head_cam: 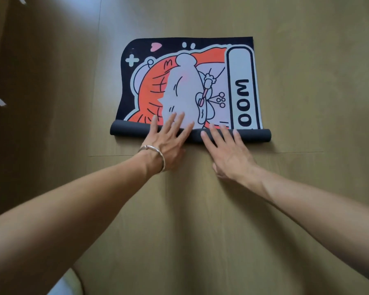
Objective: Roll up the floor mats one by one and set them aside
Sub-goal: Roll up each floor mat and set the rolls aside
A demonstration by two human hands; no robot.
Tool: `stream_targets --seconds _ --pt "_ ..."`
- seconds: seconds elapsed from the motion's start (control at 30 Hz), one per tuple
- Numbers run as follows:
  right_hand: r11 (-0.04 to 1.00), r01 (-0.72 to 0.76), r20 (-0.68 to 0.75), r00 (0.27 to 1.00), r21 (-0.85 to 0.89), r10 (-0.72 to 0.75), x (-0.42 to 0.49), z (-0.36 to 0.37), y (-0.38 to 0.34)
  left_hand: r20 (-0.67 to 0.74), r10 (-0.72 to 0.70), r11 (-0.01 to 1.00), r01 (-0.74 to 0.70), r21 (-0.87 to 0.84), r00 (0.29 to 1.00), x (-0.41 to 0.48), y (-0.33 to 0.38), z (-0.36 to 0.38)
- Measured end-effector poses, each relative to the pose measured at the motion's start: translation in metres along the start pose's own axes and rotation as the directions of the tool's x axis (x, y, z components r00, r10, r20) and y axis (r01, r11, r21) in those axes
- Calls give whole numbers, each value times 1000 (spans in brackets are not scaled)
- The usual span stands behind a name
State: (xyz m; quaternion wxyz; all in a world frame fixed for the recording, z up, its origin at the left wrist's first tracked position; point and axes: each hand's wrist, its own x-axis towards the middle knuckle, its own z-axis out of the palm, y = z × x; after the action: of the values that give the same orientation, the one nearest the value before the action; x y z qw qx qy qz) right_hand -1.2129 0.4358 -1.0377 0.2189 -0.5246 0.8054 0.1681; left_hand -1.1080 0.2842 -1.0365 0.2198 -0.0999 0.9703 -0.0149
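the floor mat (192,81) lies on the wooden floor (307,188), its near edge wound into a dark roll (128,131), the printed face flat beyond. the left hand (168,143) and right hand (228,150) press on the roll side by side, each grip released, fingers straight. the rolling looks barely begun; the next move calls for an even forward push so both ends stay level. no container shows.

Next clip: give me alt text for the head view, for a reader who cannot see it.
A person's left hand and right hand press with straight fingers on the dark roll at the near end of a floor mat with an orange cartoon print, most of it lying flat on the wooden floor. A silver bracelet sits on the left wrist.
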Motion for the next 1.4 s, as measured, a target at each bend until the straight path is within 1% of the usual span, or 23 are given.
stream_targets --seconds 0.13,0.27,0.4,0.47,0.53,0.6,0.73,0.83,0.9,1.0,1.13,1.3,1.4 --pt "996 -87 63 994 25 86 23 -17 12 -2 -58 998 58 33 998 1 -24 3" --pt "985 -173 85 982 28 170 31 -20 12 68 -41 997 37 61 997 16 -40 -4" --pt "982 -188 60 981 9 187 37 -22 12 157 -73 993 57 105 985 25 -38 -18" --pt "985 -169 36 985 -37 171 36 -22 14 165 -79 989 56 139 983 24 -35 -21" --pt "989 -121 0 993 -88 121 32 -23 20 155 -76 984 49 169 985 20 -32 -22" --pt "992 -70 -25 997 -107 68 26 -25 26 152 -55 987 31 159 987 16 -30 -21" --pt "992 1 -25 1000 -124 -4 8 -15 28 132 19 994 -34 107 991 -2 -25 -8" --pt "991 51 -18 998 -128 -54 -12 0 24 105 80 985 -95 141 991 -26 -16 13" --pt "990 79 -1 997 -116 -80 -26 10 20 99 92 979 -108 175 991 -42 -8 24" --pt "991 107 18 994 -84 -106 -43 21 10 94 89 970 -108 220 992 -56 3 29" --pt "987 149 49 988 -62 -146 -63 32 -2 129 69 962 -100 252 989 -74 19 36" --pt "983 168 76 984 -78 -162 -78 43 -13 178 25 952 -78 295 984 -91 37 42" --pt "981 180 82 981 -75 -174 -79 41 -13 176 2 961 -50 272 984 -98 41 44"
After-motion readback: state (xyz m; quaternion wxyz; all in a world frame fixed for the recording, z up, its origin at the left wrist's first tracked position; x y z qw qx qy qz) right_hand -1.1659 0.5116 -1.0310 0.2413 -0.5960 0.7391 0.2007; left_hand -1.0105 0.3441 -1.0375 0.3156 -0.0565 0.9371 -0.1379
